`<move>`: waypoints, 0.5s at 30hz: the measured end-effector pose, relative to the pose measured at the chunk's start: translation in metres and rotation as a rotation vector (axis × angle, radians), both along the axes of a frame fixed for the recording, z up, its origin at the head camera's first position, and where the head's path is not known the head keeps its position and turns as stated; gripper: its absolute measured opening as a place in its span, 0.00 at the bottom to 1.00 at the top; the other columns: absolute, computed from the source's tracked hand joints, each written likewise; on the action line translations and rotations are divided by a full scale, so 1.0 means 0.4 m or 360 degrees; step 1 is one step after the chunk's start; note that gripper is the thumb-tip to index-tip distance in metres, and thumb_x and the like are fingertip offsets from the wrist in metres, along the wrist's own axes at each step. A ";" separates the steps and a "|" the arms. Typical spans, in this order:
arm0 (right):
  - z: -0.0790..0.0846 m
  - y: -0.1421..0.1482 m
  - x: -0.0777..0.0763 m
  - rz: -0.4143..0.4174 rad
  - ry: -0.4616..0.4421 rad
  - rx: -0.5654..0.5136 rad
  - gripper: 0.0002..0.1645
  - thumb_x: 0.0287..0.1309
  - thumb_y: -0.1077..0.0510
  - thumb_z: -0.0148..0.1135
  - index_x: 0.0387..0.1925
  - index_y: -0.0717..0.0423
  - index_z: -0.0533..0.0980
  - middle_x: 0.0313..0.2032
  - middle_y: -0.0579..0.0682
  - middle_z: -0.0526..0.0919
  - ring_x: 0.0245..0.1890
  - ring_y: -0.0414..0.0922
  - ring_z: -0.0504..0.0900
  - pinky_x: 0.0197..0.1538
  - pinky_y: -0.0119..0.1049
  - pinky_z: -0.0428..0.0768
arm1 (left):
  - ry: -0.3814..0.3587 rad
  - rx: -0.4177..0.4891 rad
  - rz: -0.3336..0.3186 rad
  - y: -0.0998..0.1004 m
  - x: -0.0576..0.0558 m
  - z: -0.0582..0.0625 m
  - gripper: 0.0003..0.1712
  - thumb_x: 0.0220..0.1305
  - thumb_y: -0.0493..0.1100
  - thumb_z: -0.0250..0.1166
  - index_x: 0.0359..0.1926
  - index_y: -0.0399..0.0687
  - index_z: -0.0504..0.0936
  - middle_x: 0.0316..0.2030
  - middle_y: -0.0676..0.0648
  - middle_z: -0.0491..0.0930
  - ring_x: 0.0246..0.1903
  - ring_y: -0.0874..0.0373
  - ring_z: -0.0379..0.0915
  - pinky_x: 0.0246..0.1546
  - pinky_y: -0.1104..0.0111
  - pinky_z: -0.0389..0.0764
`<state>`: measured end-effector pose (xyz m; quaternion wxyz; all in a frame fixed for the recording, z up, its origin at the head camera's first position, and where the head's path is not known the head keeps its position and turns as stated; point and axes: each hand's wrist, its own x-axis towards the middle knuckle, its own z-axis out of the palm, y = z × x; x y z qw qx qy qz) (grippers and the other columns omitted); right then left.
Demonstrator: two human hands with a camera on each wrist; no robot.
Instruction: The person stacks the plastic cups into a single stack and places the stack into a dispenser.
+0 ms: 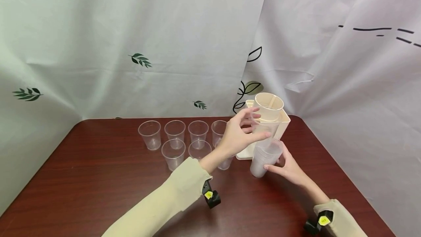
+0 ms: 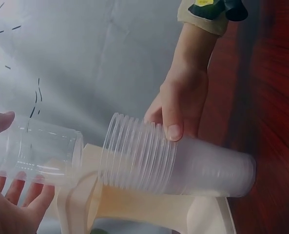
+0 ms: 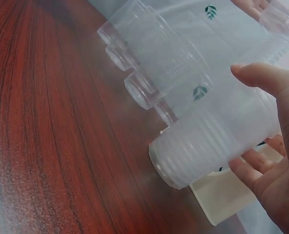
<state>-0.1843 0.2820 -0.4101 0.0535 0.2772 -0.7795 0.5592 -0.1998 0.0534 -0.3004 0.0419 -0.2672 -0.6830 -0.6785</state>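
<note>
A single clear plastic cup (image 2: 42, 151) is gripped by my left hand (image 1: 235, 134), its fingers and thumb round the side. Just below, my right hand (image 1: 291, 167) holds a tilted stack of nested plastic cups (image 1: 264, 158), thumb on the near side and fingers behind. In the left wrist view a small gap parts the single cup from the stack's rims. The right wrist view shows the stack's base (image 3: 168, 165) low over the table; I cannot tell if it touches. A cream cup holder (image 1: 283, 125) with a round ring top stands behind both hands.
Separate clear cups stand upright in two rows left of the stack, among them a back-left cup (image 1: 150, 134) and a front cup (image 1: 173, 154). My left forearm partly covers the front row. The dark red table (image 1: 82, 178) meets a pale curtain (image 1: 164, 46) at the back.
</note>
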 end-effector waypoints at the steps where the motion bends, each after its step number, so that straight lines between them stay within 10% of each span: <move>1: 0.000 0.000 0.000 0.0000 -0.0002 0.0000 0.47 0.47 0.77 0.64 0.66 0.58 0.54 0.54 0.36 0.70 0.50 0.30 0.77 0.47 0.25 0.80 | 0.0000 -0.0004 -0.0001 0.004 -0.001 0.000 0.40 0.49 0.38 0.75 0.64 0.51 0.70 0.54 0.43 0.79 0.48 0.58 0.78 0.52 0.71 0.80; 15: 0.000 0.001 0.000 -0.0015 -0.0063 -0.0017 0.44 0.47 0.75 0.65 0.61 0.50 0.57 0.52 0.34 0.72 0.49 0.29 0.78 0.49 0.23 0.79 | -0.0019 0.0100 -0.0108 0.042 -0.007 -0.011 0.44 0.49 0.35 0.73 0.67 0.47 0.64 0.56 0.39 0.78 0.51 0.51 0.77 0.55 0.70 0.78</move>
